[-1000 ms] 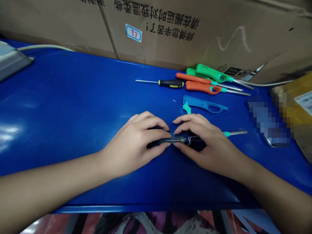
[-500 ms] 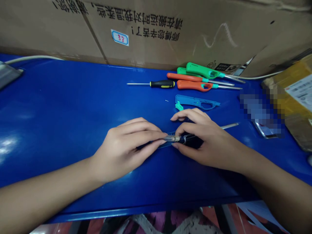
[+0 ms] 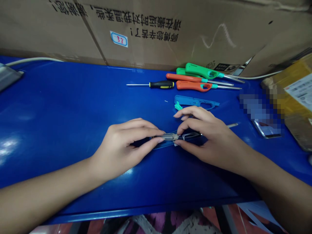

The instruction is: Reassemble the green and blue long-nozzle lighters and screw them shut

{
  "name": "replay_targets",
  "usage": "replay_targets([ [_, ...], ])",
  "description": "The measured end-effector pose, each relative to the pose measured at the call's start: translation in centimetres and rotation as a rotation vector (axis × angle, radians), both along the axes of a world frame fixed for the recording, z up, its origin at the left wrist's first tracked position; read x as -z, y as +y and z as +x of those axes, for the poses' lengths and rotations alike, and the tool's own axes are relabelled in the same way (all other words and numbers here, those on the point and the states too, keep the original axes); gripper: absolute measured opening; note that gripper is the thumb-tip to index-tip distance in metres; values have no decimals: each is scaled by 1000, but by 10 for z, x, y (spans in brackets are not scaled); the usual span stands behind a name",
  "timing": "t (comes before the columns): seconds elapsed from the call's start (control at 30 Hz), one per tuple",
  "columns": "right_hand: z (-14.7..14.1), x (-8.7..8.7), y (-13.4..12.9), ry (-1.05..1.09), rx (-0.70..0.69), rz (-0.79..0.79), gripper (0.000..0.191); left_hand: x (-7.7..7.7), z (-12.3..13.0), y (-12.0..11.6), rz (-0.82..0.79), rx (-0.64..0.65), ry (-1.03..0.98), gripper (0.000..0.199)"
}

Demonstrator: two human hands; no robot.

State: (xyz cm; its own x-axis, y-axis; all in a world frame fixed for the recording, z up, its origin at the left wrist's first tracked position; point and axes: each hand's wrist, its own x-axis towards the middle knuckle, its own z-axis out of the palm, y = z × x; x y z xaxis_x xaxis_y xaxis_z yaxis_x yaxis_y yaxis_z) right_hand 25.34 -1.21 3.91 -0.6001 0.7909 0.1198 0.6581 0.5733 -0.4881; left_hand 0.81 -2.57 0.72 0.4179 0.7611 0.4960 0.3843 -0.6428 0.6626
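Note:
My left hand [image 3: 126, 148] pinches the left end of a clear lighter fuel tank [image 3: 168, 136] between thumb and fingers. My right hand [image 3: 211, 139] has its thumb and index fingertip closed on the tank's pale valve end, its other fingers raised. Beneath the tank, partly covered, lies a translucent blue lighter shell half [image 3: 162, 145]. Thin pale wires [image 3: 188, 135] run right from the valve end under my right hand. Beyond that hand a metal lighter tube [image 3: 232, 125] sticks out. Just behind lie another blue shell half [image 3: 186, 100] and a turquoise trigger piece [image 3: 178, 106].
Green lighters [image 3: 201, 70] and orange lighters [image 3: 193, 85] lie at the back beside a black-and-yellow screwdriver [image 3: 162, 84] and a tiny screw [image 3: 166, 101]. A phone [image 3: 266, 130] and a taped parcel [image 3: 296, 107] are at right. A cardboard box [image 3: 151, 52] stands along the back.
More of the clear tank shows between my hands, my left fingertips being slightly further left. The pale wires are easier to see. My right hand has shifted slightly.

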Motion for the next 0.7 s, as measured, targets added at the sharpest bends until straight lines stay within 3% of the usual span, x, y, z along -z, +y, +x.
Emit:
replay_targets([
  [0.3,-1,-1,-1,11,52,-23,10,-2,1,1,-95,-64,-5,9],
  [0.57,1,4,-2,1,-24,-132,9,-5,1,0,-38,-33,-49,14],
  [0.7,0,2,-2,15,23,-138,10,-3,2,0,-39,-38,-38,13],
])
